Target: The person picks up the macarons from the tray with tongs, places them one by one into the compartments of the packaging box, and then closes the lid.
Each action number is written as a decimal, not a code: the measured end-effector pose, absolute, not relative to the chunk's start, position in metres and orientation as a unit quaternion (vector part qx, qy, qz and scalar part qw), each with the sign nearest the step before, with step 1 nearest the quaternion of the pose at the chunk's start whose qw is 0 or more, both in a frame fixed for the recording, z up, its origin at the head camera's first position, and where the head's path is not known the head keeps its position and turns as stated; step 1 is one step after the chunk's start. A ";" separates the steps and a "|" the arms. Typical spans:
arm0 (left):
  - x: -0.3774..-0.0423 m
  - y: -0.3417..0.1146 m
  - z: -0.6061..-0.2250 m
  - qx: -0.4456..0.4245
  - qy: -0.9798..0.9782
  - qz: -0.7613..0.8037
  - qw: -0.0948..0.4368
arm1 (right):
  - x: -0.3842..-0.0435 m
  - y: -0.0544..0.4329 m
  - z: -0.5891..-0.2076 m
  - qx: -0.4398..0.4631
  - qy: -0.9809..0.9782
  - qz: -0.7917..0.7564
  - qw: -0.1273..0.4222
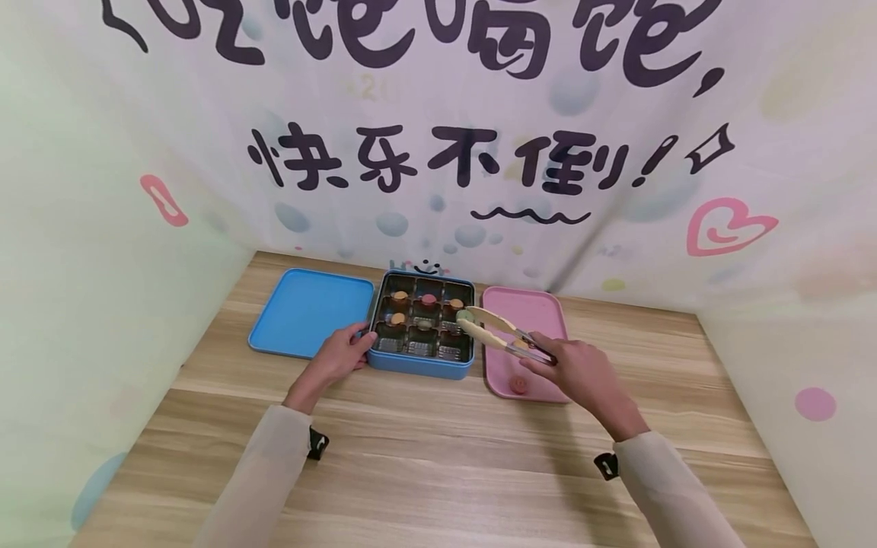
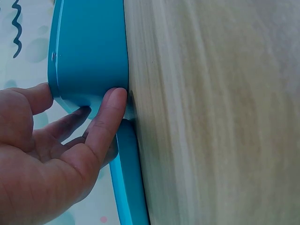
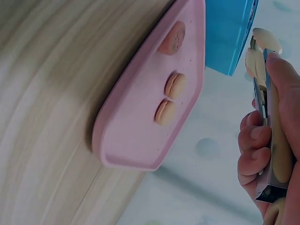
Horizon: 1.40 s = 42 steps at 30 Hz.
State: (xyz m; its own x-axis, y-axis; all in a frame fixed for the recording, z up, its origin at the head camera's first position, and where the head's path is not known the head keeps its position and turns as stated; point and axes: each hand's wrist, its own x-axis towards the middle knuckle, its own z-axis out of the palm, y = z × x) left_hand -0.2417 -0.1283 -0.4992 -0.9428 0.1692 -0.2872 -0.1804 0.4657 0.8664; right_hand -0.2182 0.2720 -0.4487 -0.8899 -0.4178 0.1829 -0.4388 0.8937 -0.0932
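My right hand [image 1: 578,369] grips a pair of tongs [image 1: 503,323] with cream-coloured tips and metal arms. Between the tips is a green macaron [image 1: 466,315], over the right edge of a blue box [image 1: 418,365]. Dark compartments divide the box; several hold macarons, among them a pink one [image 1: 428,300], a green one [image 1: 424,324] and orange ones [image 1: 400,297]. At the box's left side rests my left hand [image 1: 342,354]. In the left wrist view its thumb touches the rim, and a fairly straight finger [image 2: 110,115] lies against the lower corner.
Right of the box lies a pink tray [image 3: 126,140] bearing a pink macaron [image 3: 172,38] and two tan ones [image 3: 176,86]. A blue lid [image 1: 311,312] lies flat to the left. Behind them a printed cloth backdrop [image 1: 411,205] rises from the wooden table [image 1: 438,464].
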 end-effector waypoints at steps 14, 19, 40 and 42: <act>-0.239 -0.131 -0.494 0.005 0.833 0.528 0.166 | -0.221 0.260 -0.448 0.203 -0.975 0.061 0.065; -0.240 -0.129 -0.494 -0.003 0.835 0.525 0.167 | -0.221 0.260 -0.449 0.199 -0.976 0.062 0.064; -0.241 -0.128 -0.497 -0.004 0.839 0.517 0.166 | -0.217 0.284 -0.455 0.161 -0.980 0.088 0.080; -0.241 -0.128 -0.497 -0.006 0.840 0.517 0.166 | -0.217 0.287 -0.456 0.160 -0.980 0.088 0.079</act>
State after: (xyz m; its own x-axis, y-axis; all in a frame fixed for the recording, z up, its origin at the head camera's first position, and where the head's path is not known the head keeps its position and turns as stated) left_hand -0.2414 -0.1276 -0.4969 -0.9450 0.1612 -0.2847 -0.1814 0.4660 0.8660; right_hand -0.2170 0.2868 -0.4559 -0.9367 -0.2991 0.1822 -0.3268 0.9335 -0.1473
